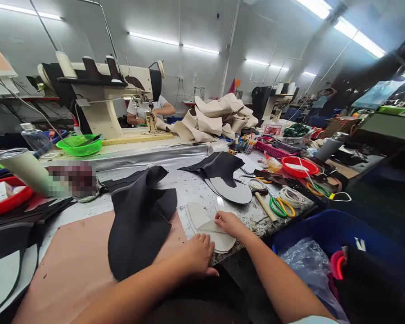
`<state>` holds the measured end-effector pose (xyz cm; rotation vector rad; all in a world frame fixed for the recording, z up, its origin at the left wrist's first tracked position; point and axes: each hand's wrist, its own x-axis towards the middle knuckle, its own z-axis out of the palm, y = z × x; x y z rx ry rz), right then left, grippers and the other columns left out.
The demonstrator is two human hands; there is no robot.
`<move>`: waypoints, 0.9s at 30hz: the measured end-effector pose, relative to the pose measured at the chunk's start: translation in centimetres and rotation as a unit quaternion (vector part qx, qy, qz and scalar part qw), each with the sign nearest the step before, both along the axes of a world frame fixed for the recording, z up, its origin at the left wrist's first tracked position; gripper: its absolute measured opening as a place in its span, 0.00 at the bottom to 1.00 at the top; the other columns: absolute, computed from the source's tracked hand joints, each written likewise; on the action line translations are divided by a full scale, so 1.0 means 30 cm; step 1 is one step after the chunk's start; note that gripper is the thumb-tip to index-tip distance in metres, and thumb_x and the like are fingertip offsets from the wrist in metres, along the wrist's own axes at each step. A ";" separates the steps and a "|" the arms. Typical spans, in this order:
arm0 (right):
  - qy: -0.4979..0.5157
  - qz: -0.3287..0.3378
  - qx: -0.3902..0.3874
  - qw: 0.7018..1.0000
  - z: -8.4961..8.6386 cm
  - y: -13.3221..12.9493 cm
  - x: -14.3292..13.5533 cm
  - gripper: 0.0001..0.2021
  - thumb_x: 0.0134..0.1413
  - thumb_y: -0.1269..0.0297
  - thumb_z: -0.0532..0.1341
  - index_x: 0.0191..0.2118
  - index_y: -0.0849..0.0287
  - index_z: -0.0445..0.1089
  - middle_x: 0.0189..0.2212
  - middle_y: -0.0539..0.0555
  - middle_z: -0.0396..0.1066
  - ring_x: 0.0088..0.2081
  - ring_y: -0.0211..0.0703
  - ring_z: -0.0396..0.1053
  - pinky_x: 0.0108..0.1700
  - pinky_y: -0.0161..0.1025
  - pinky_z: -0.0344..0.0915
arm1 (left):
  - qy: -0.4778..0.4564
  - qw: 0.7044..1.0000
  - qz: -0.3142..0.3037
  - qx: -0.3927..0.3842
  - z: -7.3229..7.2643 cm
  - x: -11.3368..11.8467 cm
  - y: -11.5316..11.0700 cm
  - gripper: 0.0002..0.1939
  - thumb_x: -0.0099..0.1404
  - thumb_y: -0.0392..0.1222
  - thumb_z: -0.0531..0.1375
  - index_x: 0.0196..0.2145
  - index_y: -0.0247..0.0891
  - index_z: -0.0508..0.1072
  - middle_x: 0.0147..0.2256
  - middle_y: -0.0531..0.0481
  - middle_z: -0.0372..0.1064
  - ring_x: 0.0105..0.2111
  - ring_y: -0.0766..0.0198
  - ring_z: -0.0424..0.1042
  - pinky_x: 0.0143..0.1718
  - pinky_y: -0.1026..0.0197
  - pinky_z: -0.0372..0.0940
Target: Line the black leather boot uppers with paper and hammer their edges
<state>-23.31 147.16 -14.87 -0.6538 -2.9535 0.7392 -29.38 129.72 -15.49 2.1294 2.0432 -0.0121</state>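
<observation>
A small stack of curved off-white pieces (224, 243), of material I cannot identify, lies at the table's front edge. My right hand (230, 223) pinches the edge of the top piece and lifts it, so that it bends up off the stack. Beside it, my left hand (200, 253) rests on the near left edge of the stack, fingers laid flat and thumb apart. Just left of my hands, a black cut piece (135, 229) lies partly folded on a pink sheet (77, 252). Farther back are more black pieces (222, 166) with a pale grey curved part (231, 191).
To the right lie a hammer (265, 206), green-and-yellow-handled scissors (281, 207) and a red basket (299, 166). A blue bin (310, 225) stands below the table's right edge. Behind are a sewing machine (101, 108), a heap of cream pieces (216, 117) and another person's arm (165, 109).
</observation>
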 end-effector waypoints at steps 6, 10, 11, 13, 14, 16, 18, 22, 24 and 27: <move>0.087 -0.182 0.115 0.973 0.290 0.148 -0.035 0.14 0.59 0.63 0.45 0.42 0.61 0.64 0.34 0.61 0.70 0.36 0.49 0.66 0.32 0.38 0.53 | -0.050 0.997 0.049 -0.038 0.017 0.006 0.014 0.38 0.51 0.63 0.58 0.47 0.26 0.66 0.46 0.27 0.64 0.46 0.40 0.64 0.44 0.46 0.60; 0.170 -0.165 0.272 0.933 0.416 0.020 -0.029 0.14 0.57 0.61 0.47 0.37 0.61 0.67 0.24 0.58 0.68 0.28 0.49 0.65 0.30 0.39 0.50 | -0.382 0.910 0.164 -0.010 0.072 -0.044 -0.012 0.38 0.48 0.61 0.61 0.51 0.35 0.64 0.49 0.33 0.63 0.50 0.42 0.62 0.48 0.45 0.57; 0.178 -0.093 0.292 0.935 0.411 -0.048 -0.022 0.14 0.57 0.62 0.47 0.34 0.60 0.68 0.22 0.57 0.67 0.27 0.47 0.64 0.29 0.39 0.50 | -0.482 0.855 0.190 0.027 0.091 -0.058 -0.029 0.38 0.49 0.61 0.60 0.53 0.38 0.61 0.51 0.35 0.63 0.50 0.45 0.62 0.48 0.46 0.57; 0.189 0.114 0.277 0.935 0.362 -0.196 -0.007 0.15 0.57 0.67 0.46 0.29 0.58 0.68 0.22 0.55 0.67 0.27 0.44 0.64 0.30 0.38 0.52 | -0.629 0.734 0.222 0.126 0.137 -0.086 -0.083 0.33 0.55 0.61 0.56 0.54 0.42 0.59 0.51 0.40 0.63 0.50 0.50 0.64 0.46 0.49 0.60; 0.197 0.202 0.250 0.926 0.326 -0.264 -0.001 0.15 0.58 0.67 0.46 0.29 0.58 0.68 0.23 0.55 0.68 0.28 0.43 0.65 0.31 0.38 0.53 | -0.674 0.677 0.238 0.175 0.162 -0.099 -0.117 0.30 0.56 0.59 0.56 0.52 0.42 0.61 0.49 0.42 0.65 0.48 0.51 0.65 0.45 0.51 0.62; 0.226 0.269 0.176 0.920 0.251 -0.367 0.000 0.15 0.59 0.61 0.48 0.30 0.57 0.69 0.27 0.55 0.70 0.31 0.44 0.66 0.34 0.38 0.56 | -0.716 0.578 0.294 0.258 0.211 -0.125 -0.199 0.23 0.53 0.52 0.61 0.44 0.37 0.68 0.42 0.43 0.71 0.43 0.53 0.69 0.41 0.55 0.64; 0.245 0.198 0.082 0.945 0.185 -0.424 -0.021 0.17 0.54 0.49 0.52 0.30 0.58 0.69 0.27 0.56 0.70 0.31 0.45 0.66 0.34 0.38 0.58 | -0.734 0.466 0.370 0.327 0.247 -0.149 -0.287 0.18 0.46 0.42 0.66 0.35 0.33 0.72 0.33 0.44 0.74 0.36 0.54 0.72 0.38 0.58 0.65; 0.170 0.086 -0.252 0.949 0.073 -0.489 -0.121 0.23 0.44 0.40 0.56 0.32 0.58 0.68 0.26 0.54 0.70 0.28 0.44 0.67 0.30 0.38 0.62 | -0.720 0.328 0.468 0.393 0.248 -0.179 -0.448 0.14 0.47 0.34 0.63 0.34 0.34 0.71 0.30 0.47 0.74 0.33 0.56 0.73 0.36 0.56 0.67; 0.147 0.096 -0.418 0.891 0.017 -0.532 -0.174 0.25 0.45 0.40 0.54 0.39 0.58 0.67 0.34 0.55 0.72 0.33 0.46 0.69 0.30 0.38 0.65 | -0.711 0.311 0.500 0.384 0.211 -0.186 -0.510 0.11 0.51 0.36 0.61 0.34 0.34 0.70 0.32 0.45 0.74 0.35 0.55 0.73 0.36 0.55 0.68; 0.157 0.079 -0.450 0.875 -0.052 -0.591 -0.224 0.23 0.48 0.48 0.54 0.46 0.58 0.64 0.41 0.57 0.71 0.41 0.48 0.69 0.36 0.41 0.67 | -0.647 0.423 0.544 0.327 0.129 -0.213 -0.584 0.14 0.56 0.45 0.58 0.38 0.34 0.70 0.33 0.43 0.73 0.36 0.56 0.72 0.35 0.58 0.68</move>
